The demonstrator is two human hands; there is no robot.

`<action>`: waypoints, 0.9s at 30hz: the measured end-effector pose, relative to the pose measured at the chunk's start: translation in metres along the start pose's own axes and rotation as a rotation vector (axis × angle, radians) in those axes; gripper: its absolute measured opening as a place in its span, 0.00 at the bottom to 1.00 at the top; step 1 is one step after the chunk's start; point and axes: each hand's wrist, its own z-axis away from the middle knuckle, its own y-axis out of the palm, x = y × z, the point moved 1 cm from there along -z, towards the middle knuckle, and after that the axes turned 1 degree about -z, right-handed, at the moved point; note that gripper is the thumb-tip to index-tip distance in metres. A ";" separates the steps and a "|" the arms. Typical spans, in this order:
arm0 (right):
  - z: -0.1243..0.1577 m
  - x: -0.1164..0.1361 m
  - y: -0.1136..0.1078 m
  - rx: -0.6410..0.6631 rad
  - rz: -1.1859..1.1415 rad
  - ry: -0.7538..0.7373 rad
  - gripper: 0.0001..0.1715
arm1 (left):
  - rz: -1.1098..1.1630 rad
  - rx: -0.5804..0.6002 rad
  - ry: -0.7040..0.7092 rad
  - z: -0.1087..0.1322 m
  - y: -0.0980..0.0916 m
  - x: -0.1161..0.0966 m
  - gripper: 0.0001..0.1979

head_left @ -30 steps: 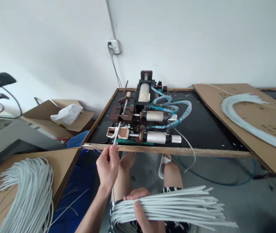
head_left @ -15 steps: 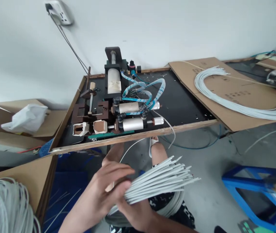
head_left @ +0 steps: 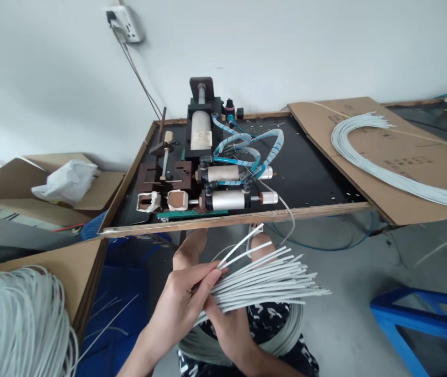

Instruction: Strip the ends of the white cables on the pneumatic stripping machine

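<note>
Now that my left hand (head_left: 197, 287) is away from the machine (head_left: 225, 200), it's down at the bundle (head_left: 260, 285) over my lap. A second ago it held a wire up at the front blocks; half a second ago it was just settling here. Now thumb and forefinger are pinched together, and two wires (head_left: 241, 244) stand fanned off the rest, so I'd call this picking out, with the machine idle. My right hand (head_left: 229, 329) grips the bundle from below, closed round it, tips pointing right.

What's hard to see: whether I'm pinching both wires or only one, I can't tell. My right fingers are hidden under the bundle, and my forearms cover part of the coil (head_left: 288, 332) below. Left, the pile (head_left: 23, 309) runs out of view; right, the blue stool (head_left: 400, 319) is cut off and blurred.
</note>
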 end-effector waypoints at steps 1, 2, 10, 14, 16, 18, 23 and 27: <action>0.000 0.000 0.000 -0.013 0.003 0.000 0.25 | 0.014 0.009 -0.011 0.001 0.000 0.000 0.15; 0.000 0.001 0.000 -0.016 0.005 -0.002 0.26 | 0.030 0.023 -0.016 0.001 0.000 -0.001 0.15; 0.007 -0.012 -0.008 0.004 0.056 -0.014 0.24 | 0.011 -0.018 0.114 -0.001 0.005 -0.002 0.11; 0.010 -0.014 -0.005 -0.105 0.005 0.015 0.18 | -0.410 -0.311 0.434 0.005 0.005 0.002 0.08; 0.013 -0.010 -0.004 -0.101 -0.002 0.029 0.15 | -0.439 -0.413 0.421 0.008 -0.003 0.004 0.08; 0.015 -0.008 -0.006 -0.071 -0.027 0.068 0.18 | -0.294 -0.533 0.253 0.008 -0.017 0.007 0.10; 0.016 -0.018 -0.018 -0.024 -0.124 0.168 0.19 | 0.116 -0.871 -0.066 -0.003 -0.046 0.026 0.15; 0.015 -0.024 -0.022 -0.062 -0.100 0.172 0.17 | 0.159 -0.855 -0.114 -0.017 -0.047 0.041 0.17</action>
